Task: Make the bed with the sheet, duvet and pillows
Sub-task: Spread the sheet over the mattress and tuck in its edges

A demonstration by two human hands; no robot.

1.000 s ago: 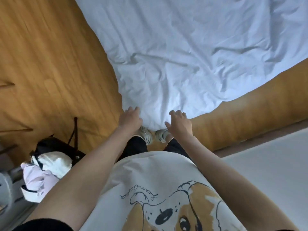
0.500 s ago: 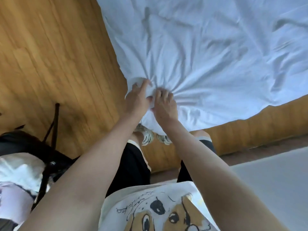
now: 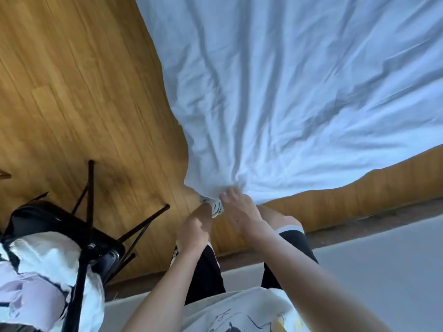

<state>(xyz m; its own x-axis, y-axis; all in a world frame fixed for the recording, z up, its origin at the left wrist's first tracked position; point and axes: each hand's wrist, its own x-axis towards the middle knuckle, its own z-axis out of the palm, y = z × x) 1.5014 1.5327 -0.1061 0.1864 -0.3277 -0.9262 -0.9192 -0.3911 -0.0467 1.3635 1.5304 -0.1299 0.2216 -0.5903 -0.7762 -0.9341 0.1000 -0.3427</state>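
Observation:
A white sheet (image 3: 287, 92) lies spread over the wooden floor, its folds running down to one bunched corner near my feet. My right hand (image 3: 236, 204) is closed on that corner and holds it taut. My left hand (image 3: 193, 232) sits just below and to the left of the corner, apart from the cloth. Its fingers are curled in and I see nothing in it. No duvet or pillows are in view.
A black chair (image 3: 91, 226) piled with white and lilac clothes (image 3: 40, 279) stands close at my left. A grey mattress surface (image 3: 383, 264) fills the lower right, with a brown edge along it. The wooden floor (image 3: 72, 92) shows on the left.
Both hands gripped the sheet's corner half a second ago. Now the left hand has let go and dropped back, while the right hand has pulled the corner toward me and the sheet is stretched.

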